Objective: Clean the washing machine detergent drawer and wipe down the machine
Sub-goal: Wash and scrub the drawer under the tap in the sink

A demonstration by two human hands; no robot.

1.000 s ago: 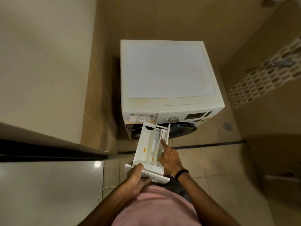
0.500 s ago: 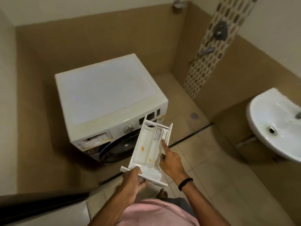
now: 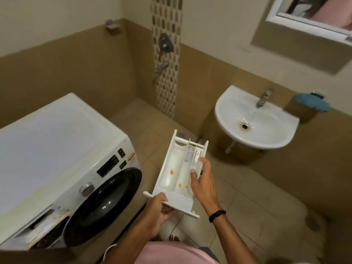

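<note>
White front-loading washing machine (image 3: 57,149), white ceramic wall sink (image 3: 224,119) well right of it, white plastic detergent drawer (image 3: 171,168) held aloft just right of the machine, left hand (image 3: 160,212) with fingers curled round its front panel, right hand (image 3: 203,183) with fingers pinching its right wall

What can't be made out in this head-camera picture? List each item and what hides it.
Detergent drawer underside: head view, faces away from the camera.
Left hand fingers: head view, curled under the drawer's front.
Washing machine panel labels: head view, blurred and too small.
Mirror: head view, cut off by the top-right edge.
</note>
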